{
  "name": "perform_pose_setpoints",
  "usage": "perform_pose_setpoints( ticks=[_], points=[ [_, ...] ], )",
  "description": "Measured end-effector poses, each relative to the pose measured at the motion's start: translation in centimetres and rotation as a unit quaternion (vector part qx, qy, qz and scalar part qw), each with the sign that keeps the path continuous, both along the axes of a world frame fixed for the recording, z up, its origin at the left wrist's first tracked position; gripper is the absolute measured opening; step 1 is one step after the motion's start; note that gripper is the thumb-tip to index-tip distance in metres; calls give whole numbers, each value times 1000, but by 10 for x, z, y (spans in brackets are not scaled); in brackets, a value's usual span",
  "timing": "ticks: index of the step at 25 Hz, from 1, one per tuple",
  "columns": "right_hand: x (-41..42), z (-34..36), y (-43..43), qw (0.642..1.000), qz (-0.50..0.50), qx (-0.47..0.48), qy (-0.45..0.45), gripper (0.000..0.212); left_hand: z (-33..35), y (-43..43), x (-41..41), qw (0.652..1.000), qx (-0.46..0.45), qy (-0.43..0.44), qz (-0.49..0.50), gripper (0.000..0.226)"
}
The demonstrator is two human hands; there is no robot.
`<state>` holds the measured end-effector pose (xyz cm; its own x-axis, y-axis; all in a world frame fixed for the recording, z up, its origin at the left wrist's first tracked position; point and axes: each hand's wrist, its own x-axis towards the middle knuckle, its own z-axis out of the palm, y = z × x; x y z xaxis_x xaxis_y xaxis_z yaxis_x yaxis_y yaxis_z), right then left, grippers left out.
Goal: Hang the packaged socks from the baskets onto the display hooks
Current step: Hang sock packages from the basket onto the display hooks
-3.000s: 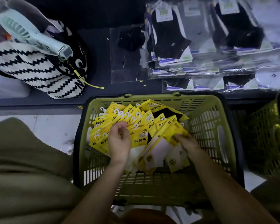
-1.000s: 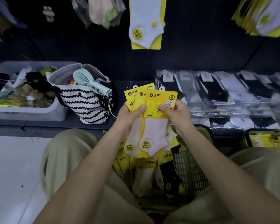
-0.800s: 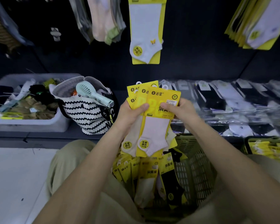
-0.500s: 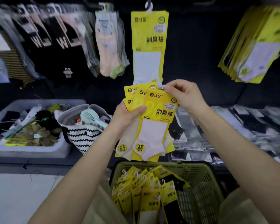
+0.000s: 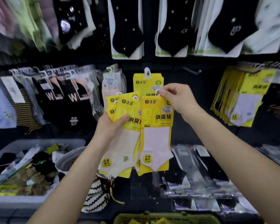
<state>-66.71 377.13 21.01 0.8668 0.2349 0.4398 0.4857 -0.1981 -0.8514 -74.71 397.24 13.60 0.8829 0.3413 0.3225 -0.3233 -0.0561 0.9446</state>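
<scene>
Your left hand [image 5: 111, 126] gripped a fan of yellow sock packs [image 5: 124, 120], thumb clamped across their cards. Your right hand [image 5: 174, 97] pinched the front pack [image 5: 156, 133] at its top corner by the hanger tab, fingers closed on it. One matching pack [image 5: 148, 83] hung on the hook [image 5: 147, 72] just behind. The hook's tip was hard to make out, probably hidden by that tab. To hang well: you should have squared the tab hole to the hook, then slid straight back. The basket [image 5: 166, 218] sat below.
</scene>
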Motion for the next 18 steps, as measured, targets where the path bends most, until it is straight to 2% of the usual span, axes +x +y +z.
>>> perform_pose_setpoints(
  ticks=[3, 7, 11, 18],
  points=[
    [5, 27, 17, 999, -27, 36, -23, 19, 19, 19, 2, 999, 21, -11, 44, 23],
    [11, 41, 32, 996, -51, 67, -37, 24, 32, 35, -1, 997, 41, -25, 67, 20],
    [22, 33, 43, 995, -81, 55, -29, 21, 34, 47, -7, 995, 42, -16, 86, 33],
    [31, 32, 47, 991, -118, -25, -55, 15, 39, 40, -14, 995, 59, -13, 75, 26]
  ],
)
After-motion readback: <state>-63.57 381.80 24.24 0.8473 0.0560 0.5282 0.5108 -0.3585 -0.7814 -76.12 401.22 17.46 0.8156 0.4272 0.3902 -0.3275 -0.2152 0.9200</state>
